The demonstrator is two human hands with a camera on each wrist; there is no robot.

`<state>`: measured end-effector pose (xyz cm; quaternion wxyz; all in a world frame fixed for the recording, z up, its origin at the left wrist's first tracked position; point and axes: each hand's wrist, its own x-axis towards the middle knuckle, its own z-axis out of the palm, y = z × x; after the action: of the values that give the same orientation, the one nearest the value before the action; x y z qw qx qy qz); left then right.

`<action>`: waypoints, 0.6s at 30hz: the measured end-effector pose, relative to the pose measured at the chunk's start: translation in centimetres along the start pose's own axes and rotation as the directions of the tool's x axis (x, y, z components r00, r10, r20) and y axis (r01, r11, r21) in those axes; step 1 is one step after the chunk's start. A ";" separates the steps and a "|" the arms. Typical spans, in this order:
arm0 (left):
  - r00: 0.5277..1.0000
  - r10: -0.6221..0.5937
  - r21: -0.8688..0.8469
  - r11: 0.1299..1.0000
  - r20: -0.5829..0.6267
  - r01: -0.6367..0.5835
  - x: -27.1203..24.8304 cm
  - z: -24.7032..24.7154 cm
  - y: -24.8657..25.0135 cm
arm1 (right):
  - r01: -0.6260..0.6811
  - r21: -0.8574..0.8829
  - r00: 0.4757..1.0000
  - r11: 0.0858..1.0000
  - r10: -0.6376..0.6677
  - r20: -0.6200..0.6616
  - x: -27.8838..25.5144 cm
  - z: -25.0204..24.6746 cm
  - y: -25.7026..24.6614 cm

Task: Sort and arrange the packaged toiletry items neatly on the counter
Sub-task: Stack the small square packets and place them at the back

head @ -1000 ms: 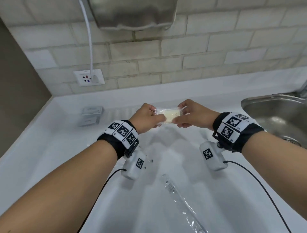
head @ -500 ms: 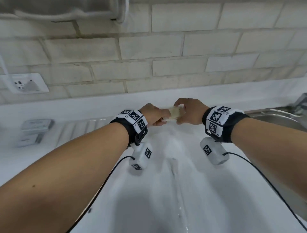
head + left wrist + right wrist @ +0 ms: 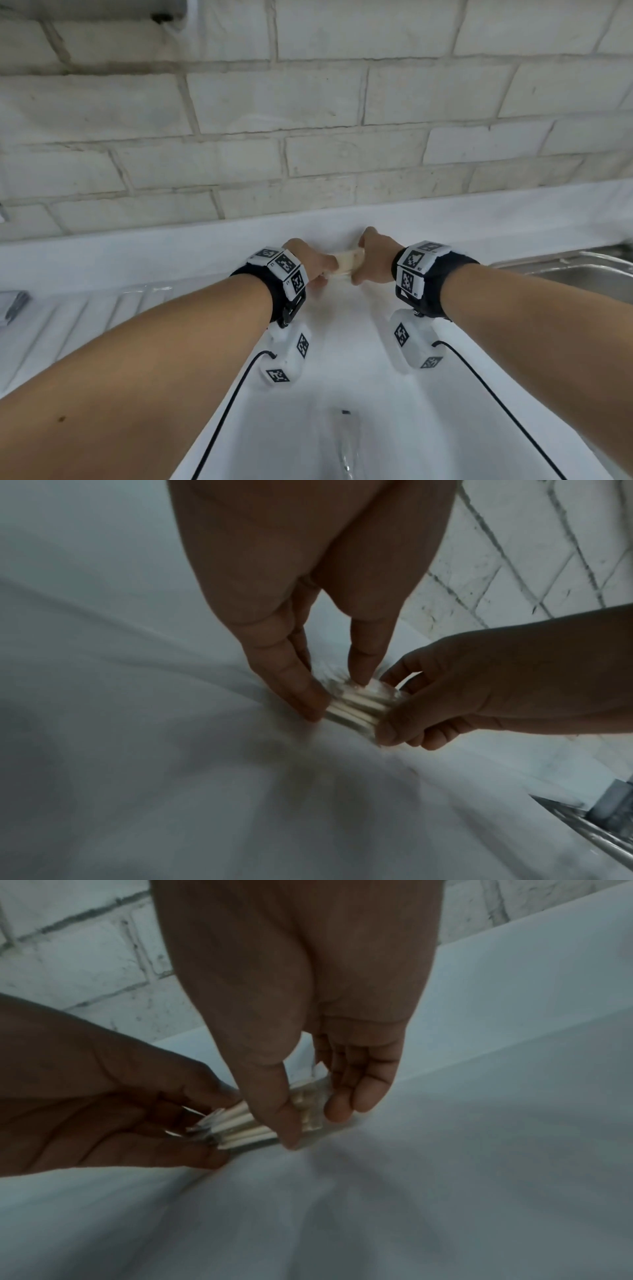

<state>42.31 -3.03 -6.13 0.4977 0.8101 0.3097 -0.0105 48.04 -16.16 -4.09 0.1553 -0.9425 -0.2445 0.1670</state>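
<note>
A small stack of pale flat packets (image 3: 348,263) in clear wrap is held between both hands near the back of the white counter (image 3: 342,359). My left hand (image 3: 317,269) pinches its left end, and in the left wrist view the left hand (image 3: 337,693) has thumb and fingertips on the packets (image 3: 356,706). My right hand (image 3: 371,262) pinches the right end, and the right wrist view shows the right hand (image 3: 318,1121) with its thumb on the packets (image 3: 240,1126). The stack sits very low over the counter; contact cannot be told.
A long clear-wrapped item (image 3: 346,448) lies on the counter near me. A steel sink (image 3: 582,274) is at the right. Grey packaged items (image 3: 13,305) lie at the far left beside a ribbed draining area (image 3: 68,318). A brick wall (image 3: 308,137) rises behind the counter.
Both hands have carried the packets away from me toward the back wall and lower to the counter. The long wrapped item now lies farther behind the hands.
</note>
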 end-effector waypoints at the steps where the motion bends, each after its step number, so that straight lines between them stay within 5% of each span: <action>1: 1.000 0.002 0.019 1.000 0.000 -0.002 0.3 0.1 -0.1 | -0.016 0.003 1.000 1.000 0.016 -0.009 0.2 0.0 0.0; 7: 0.999 -0.001 0.171 0.985 -0.047 0.009 1.0 0.4 0.3 | -0.065 -0.006 0.998 0.998 0.064 -0.026 0.6 -0.7 0.1; 18: 0.999 0.030 0.135 0.990 -0.015 -0.028 0.7 0.9 0.4 | -0.092 -0.016 0.995 0.996 0.091 -0.051 0.7 -1.0 0.9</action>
<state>43.38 -3.54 -6.53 0.4392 0.8464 0.3006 -0.0173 49.42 -16.74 -3.66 0.1451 -0.9580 -0.1985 0.1478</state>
